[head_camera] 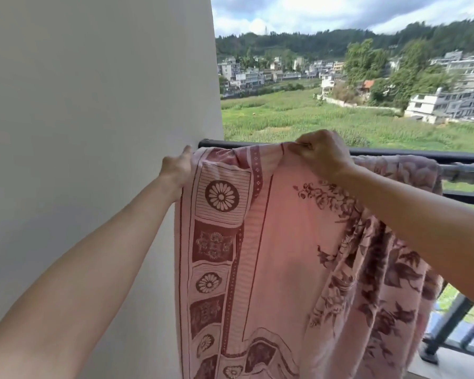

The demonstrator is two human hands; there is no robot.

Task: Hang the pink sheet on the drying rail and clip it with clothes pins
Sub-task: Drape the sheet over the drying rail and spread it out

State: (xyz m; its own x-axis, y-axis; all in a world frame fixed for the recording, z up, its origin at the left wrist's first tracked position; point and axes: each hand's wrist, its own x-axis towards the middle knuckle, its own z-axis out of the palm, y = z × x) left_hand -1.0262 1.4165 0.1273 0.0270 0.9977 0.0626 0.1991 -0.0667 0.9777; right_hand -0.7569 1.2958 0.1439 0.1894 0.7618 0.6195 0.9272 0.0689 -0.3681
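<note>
A pink sheet [279, 242] with dark red flower and border patterns hangs over the black drying rail [394, 155] and falls down toward me. My left hand [177, 166] grips the sheet's left edge close to the wall, its fingers hidden behind the cloth. My right hand [322, 153] pinches a fold at the sheet's top edge, right at the rail. The sheet's right part is bunched in folds over the rail. No clothes pins are visible.
A plain white wall [93, 132] fills the left side, and the rail ends against it. A lower black railing [465, 195] with posts runs at the right. Beyond lie green fields, houses and wooded hills.
</note>
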